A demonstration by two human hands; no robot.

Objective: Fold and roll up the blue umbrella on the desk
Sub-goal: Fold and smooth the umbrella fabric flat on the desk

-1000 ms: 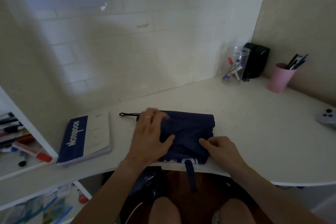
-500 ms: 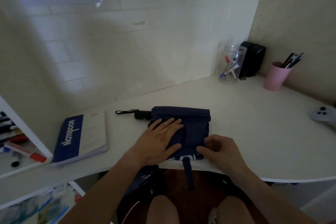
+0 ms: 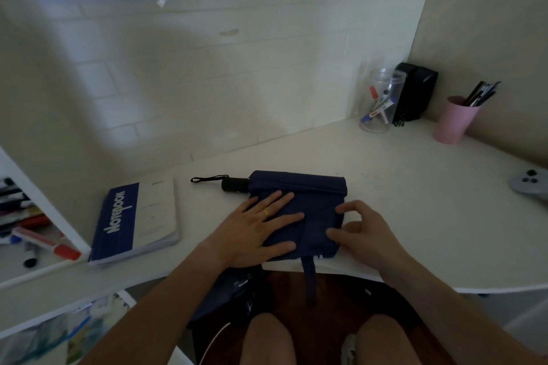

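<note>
The blue umbrella [image 3: 308, 195] lies collapsed on the white desk [image 3: 400, 201], its canopy flattened into a rough rectangle near the front edge. Its black handle [image 3: 234, 184] with a wrist loop sticks out to the left. A blue closing strap [image 3: 310, 278] hangs over the desk edge. My left hand [image 3: 255, 231] lies flat on the left part of the fabric, fingers spread, pressing it down. My right hand [image 3: 361, 231] rests at the fabric's right edge with fingers curled and touching the cloth; a firm pinch is not visible.
A blue and white notebook [image 3: 136, 219] lies left of the umbrella. At the back right stand a clear jar of markers [image 3: 379, 101], a black box [image 3: 415, 95] and a pink cup of pens [image 3: 455, 120]. A grey game controller [image 3: 530, 184] sits at the right edge. Shelves with markers [image 3: 26, 222] are at left.
My left hand slid from the handle end down onto the fabric and flattened out. My right hand moved from the lower front edge up along the right side.
</note>
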